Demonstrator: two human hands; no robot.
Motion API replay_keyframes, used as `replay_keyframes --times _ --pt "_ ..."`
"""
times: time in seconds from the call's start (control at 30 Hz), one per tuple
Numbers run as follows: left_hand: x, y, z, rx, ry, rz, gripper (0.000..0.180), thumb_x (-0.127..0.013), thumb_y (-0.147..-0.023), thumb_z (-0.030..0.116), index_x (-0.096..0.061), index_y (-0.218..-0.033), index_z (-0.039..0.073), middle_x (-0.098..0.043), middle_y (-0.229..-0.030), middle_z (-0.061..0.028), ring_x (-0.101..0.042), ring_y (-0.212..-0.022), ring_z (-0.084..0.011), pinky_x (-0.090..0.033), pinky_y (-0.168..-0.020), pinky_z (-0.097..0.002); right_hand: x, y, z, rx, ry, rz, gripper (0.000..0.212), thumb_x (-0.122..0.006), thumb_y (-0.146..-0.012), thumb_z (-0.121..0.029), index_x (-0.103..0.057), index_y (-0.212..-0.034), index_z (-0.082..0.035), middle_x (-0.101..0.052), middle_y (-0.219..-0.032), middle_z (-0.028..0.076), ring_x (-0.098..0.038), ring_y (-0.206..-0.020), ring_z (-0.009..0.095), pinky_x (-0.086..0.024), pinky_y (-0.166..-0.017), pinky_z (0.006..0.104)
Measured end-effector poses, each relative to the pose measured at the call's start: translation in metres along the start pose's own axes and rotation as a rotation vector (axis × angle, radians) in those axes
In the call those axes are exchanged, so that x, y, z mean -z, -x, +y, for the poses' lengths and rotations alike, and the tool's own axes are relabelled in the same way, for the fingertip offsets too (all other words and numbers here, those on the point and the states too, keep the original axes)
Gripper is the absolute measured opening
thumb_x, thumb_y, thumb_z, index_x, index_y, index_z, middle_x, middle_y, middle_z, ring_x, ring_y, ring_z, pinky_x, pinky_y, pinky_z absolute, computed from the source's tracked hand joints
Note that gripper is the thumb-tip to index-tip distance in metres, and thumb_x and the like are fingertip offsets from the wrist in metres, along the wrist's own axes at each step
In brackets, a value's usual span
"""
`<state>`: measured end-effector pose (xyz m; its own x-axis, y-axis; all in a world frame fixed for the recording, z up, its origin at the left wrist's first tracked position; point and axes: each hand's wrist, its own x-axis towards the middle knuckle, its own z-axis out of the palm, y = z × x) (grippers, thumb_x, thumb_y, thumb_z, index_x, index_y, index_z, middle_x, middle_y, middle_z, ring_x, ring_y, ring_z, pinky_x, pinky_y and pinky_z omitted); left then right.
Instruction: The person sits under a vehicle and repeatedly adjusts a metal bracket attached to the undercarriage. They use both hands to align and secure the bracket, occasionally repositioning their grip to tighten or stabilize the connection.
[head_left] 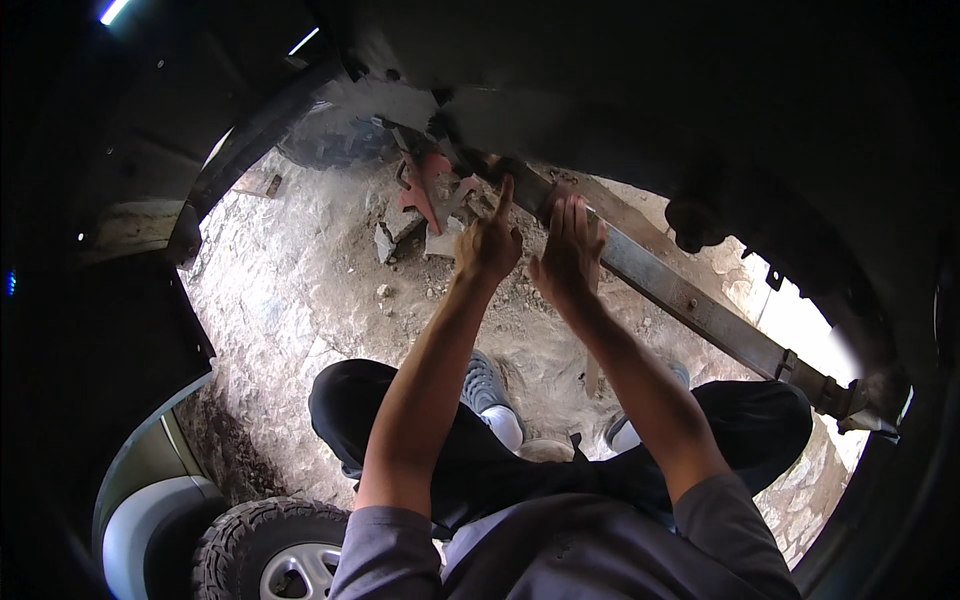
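Under the dark wheel arch, the left hand (487, 243) is loosely curled with its forefinger stretched up against the leaf spring (690, 300), holding nothing that can be made out. The right hand (567, 250) lies flat, its fingers (572, 215) straight and together, pressed on the same spring just beside the left. The spring is one long, flat steel bar, dusty and rust-streaked, slanting down to the right, with two clamps near its lower end. Behind the left hand stands one red metal bracket (425, 190) of angular shape, close to the spring's upper end. The ground (290, 290) below is rough, pale stone. One knobbly tyre (262, 535) shows at the lower left.
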<state>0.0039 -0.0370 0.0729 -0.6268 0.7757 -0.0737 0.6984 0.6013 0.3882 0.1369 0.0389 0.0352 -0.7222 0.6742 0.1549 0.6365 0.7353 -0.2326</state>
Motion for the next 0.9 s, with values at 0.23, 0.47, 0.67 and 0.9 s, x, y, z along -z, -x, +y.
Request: replay_keyframes --times 0.23,0.47,0.67,0.9 --pt "-0.01 -0.001 0.006 0.011 0.035 0.019 0.102 -0.07 -0.092 0.022 -0.01 -0.175 0.028 -0.077 -0.103 -0.0274 -0.075 -0.089 -0.0472 -0.06 -0.08 -0.058 -0.009 -0.015 0.016 0.035 0.081 0.073 0.105 -0.081 -0.083 -0.034 -0.029 -0.165 0.005 -0.032 -0.171 0.025 -0.023 -0.163 0.034 -0.013 -0.129 0.0629" --pt "-0.017 -0.001 -0.006 -0.016 0.033 0.051 0.105 -0.069 -0.092 0.022 -0.004 -0.175 0.027 -0.076 -0.088 -0.0274 -0.075 -0.079 -0.0449 -0.06 -0.074 -0.0572 -0.01 0.008 0.012 0.092 0.025 0.014 0.109 -0.082 -0.084 -0.033 -0.023 -0.166 0.006 -0.024 -0.174 0.026 -0.018 -0.165 0.035 -0.012 -0.127 0.0655" --pt "-0.026 0.001 0.003 -0.024 0.057 0.11 0.106 -0.069 -0.09 0.019 -0.005 -0.175 0.023 -0.075 -0.079 -0.025 -0.074 -0.072 -0.0448 -0.06 -0.07 -0.0563 -0.013 -0.021 0.016 0.018 0.042 0.074 0.103 -0.078 -0.082 -0.029 -0.028 -0.166 0.003 -0.029 -0.174 0.023 -0.021 -0.164 0.032 -0.013 -0.129 0.0613" --pt "-0.026 0.005 0.003 0.002 0.061 0.053 0.106 -0.069 -0.091 0.02 -0.003 -0.175 0.023 -0.076 -0.086 -0.028 -0.075 -0.075 -0.0461 -0.06 -0.072 -0.0575 -0.005 0.006 0.008 0.063 0.026 0.014 0.1 -0.078 -0.086 -0.027 -0.026 -0.166 0.003 -0.028 -0.174 0.023 -0.022 -0.164 0.034 -0.014 -0.129 0.0618"
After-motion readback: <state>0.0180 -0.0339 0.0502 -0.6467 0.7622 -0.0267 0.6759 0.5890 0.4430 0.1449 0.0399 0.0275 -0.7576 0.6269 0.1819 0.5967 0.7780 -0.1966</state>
